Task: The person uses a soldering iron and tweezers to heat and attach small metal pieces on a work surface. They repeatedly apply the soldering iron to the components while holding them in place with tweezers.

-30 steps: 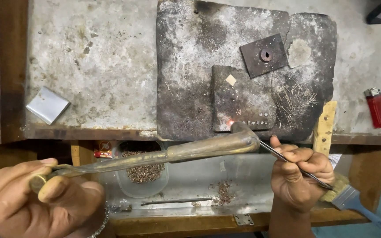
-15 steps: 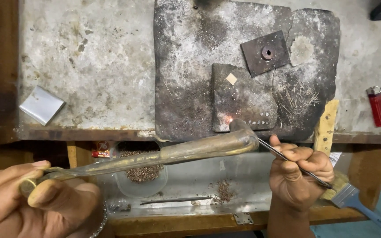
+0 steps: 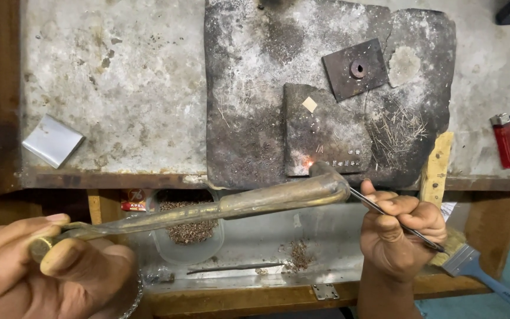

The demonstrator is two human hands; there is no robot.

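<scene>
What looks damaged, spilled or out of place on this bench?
The dark slab is scorched, cracked and chipped at its edges. Thin wire bits lie scattered loose on its right part. An orange glow shows at the torch tip.

Evenly lit from above, bright and diffuse, colours natural. Soft, short shadows only, darkest under the tabletop (image 3: 113,94) edge from 9 to 3 o'clock. Faint sheen along the brass torch (image 3: 278,198); tiny orange glow at its tip, near centre. Sharp focus on the charred slab (image 3: 249,88); left hand (image 3: 48,272) at 8 o'clock slightly soft, close to the lens. Mild bending of straight lines at the edges.
</scene>
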